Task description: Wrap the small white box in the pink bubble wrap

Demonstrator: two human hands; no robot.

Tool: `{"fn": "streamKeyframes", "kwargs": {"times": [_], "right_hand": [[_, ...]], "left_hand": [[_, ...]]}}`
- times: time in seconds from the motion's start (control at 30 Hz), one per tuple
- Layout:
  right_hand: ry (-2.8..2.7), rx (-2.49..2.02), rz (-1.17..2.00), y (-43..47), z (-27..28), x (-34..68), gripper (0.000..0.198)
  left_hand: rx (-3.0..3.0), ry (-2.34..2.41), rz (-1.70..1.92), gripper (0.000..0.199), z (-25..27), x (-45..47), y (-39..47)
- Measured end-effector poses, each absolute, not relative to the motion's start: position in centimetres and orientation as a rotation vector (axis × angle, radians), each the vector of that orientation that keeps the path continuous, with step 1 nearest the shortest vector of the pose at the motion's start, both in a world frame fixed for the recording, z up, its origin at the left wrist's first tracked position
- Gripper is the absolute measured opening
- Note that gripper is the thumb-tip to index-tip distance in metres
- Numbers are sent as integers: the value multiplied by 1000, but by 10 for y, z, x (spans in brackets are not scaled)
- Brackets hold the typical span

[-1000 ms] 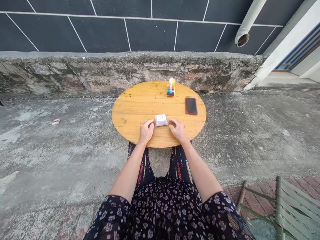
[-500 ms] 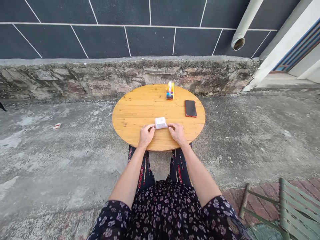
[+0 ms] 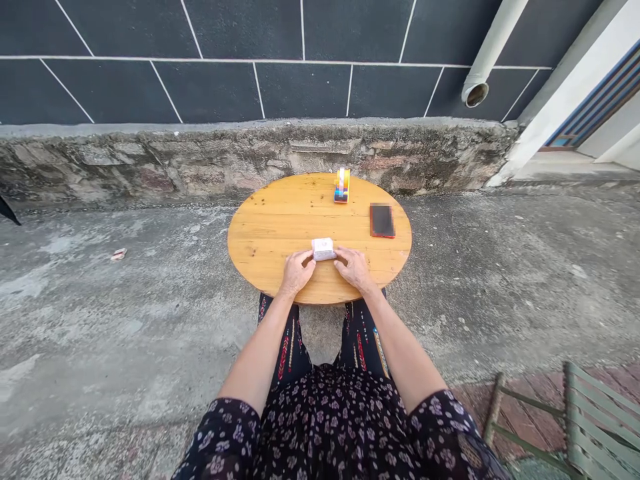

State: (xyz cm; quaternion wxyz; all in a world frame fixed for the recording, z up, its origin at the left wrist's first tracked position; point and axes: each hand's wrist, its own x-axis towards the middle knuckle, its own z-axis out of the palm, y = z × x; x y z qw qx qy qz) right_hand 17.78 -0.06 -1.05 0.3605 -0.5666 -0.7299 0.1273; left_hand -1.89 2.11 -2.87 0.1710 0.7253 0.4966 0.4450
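Observation:
A small white packet [image 3: 323,249] in what looks like a clear wrapper, with faint print on top, lies near the front middle of the round wooden table [image 3: 265,220]. At its left end, my left hand [image 3: 298,272] grips the edge with curled fingers and thumb. My right hand [image 3: 353,268] holds the opposite end, its fingertips against the wrapper and its thumb a little lower. Between the two hands the packet's top and front face show; its underside is hidden.
A tape dispenser [image 3: 342,187] with a yellow roll stands at the table's far edge. To the right lies a dark phone [image 3: 383,221] with a red rim. A green slatted chair [image 3: 600,420] is at lower right, and a stone-based wall [image 3: 200,163] runs behind the table.
Both thumbs have shifted inward, and the fingers sit closer along the packet's ends. The packet has stayed almost in place; the whole view has moved slightly.

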Motion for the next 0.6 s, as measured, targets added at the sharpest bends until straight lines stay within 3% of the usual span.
{"fn": "streamKeyframes", "kwargs": {"times": [0.13,0.33,0.6], "right_hand": [[-1809,-1449,347,1,-13,179,36],[-1707,-1449,375,4,-18,183,21],[-1743,-1432,418,8,-19,181,14]], "left_hand": [[2022,1429,1310,29,-27,-19,18],[1986,1463,1312,21,-24,-18,16],[1982,1503,1246,21,-25,-17,19]]}}
